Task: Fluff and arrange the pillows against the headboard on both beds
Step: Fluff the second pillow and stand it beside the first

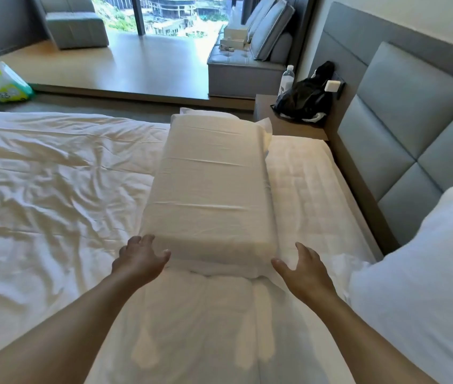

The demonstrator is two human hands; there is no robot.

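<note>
A white rectangular pillow lies flat on the bed, its long side running away from me, a little left of the grey padded headboard. Another white pillow peeks out behind its far end. My left hand touches the pillow's near left corner with fingers spread. At the near right corner my right hand hovers open, holding nothing. A third white pillow leans against the headboard at the right.
A rumpled white duvet covers the bed's left part. The bedside table carries a black bag and a water bottle. Beyond are a raised wooden floor, grey sofas and a window.
</note>
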